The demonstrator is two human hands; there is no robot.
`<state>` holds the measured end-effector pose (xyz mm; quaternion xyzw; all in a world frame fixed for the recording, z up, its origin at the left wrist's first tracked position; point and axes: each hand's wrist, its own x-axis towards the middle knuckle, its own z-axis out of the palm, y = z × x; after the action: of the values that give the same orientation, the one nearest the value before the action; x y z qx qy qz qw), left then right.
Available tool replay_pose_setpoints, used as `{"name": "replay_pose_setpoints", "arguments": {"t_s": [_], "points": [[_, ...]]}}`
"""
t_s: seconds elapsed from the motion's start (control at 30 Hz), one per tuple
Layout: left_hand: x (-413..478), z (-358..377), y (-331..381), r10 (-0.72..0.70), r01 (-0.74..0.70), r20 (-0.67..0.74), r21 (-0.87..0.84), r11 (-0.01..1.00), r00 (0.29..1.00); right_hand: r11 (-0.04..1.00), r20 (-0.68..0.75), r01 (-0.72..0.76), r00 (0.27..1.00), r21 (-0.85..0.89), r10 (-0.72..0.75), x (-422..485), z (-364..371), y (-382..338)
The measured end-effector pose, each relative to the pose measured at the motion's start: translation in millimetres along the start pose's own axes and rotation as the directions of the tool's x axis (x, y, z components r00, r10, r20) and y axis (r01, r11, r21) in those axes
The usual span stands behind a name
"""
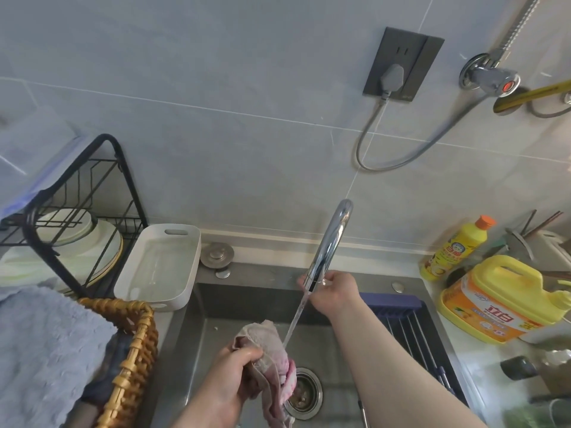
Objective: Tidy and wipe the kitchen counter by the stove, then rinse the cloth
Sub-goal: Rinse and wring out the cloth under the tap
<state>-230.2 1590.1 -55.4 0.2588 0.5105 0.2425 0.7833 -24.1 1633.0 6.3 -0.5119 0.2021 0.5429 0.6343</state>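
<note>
Cloth [272, 344] gripped bunched in my left hand [230, 381], below the right hand [335, 291], which clasps the faucet spout [332, 236] to aim water [296, 318] onto it (rinsing, I judge).

Soft, cool, even light fills the frame, leaving the grey tiled wall [247, 88] bright and flat and the counter at the right edge nearly washed out. Shadows are faint, the deepest inside the sink [222, 304] at lower centre. White glare runs down the chrome faucet [332, 239] and a wet sheen glints on the left hand [228, 384] by the sharply rendered cloth [272, 350], while wide-angle distortion bows the tile seams, tilts the black rack [123, 186] at left, and smears the lower right corner and the towel [46, 350] at lower left into blur.
</note>
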Motion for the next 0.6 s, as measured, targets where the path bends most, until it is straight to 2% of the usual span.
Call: {"name": "replay_pose_setpoints", "arguments": {"t_s": [0.07, 0.17, 0.23, 0.37, 0.47, 0.6], "points": [[-5, 0, -1, 0.009, -0.010, -0.025, -0.023, 1.000, 1.000, 0.989, -0.039, -0.048, 0.998, -0.138, 0.043, 7, -7, 5], [-16, 0, 2, 0.031, -0.032, -0.017, -0.058, 0.998, 0.999, 0.902, -0.132, 0.054, 0.984, -0.429, -0.121, 26, -25, 12], [-18, -2, 3, 0.043, -0.044, -0.017, -0.066, 0.997, 0.999, 0.841, -0.155, 0.073, 0.971, -0.536, -0.183, 32, -29, 11], [-27, 0, 4, 0.050, -0.051, -0.017, -0.069, 0.996, 0.999, 0.707, -0.049, 0.092, 0.983, -0.702, -0.176, 25, -27, 1], [-33, 0, 2, 0.062, -0.064, -0.025, -0.090, 0.994, 0.998, 0.626, -0.048, 0.048, 0.990, -0.778, -0.136, 24, -36, 3], [-43, 4, 0, 0.054, -0.055, -0.010, -0.149, 0.987, 0.998, 0.540, 0.185, 0.231, 0.973, -0.809, -0.139, 12, -66, 11]]}}
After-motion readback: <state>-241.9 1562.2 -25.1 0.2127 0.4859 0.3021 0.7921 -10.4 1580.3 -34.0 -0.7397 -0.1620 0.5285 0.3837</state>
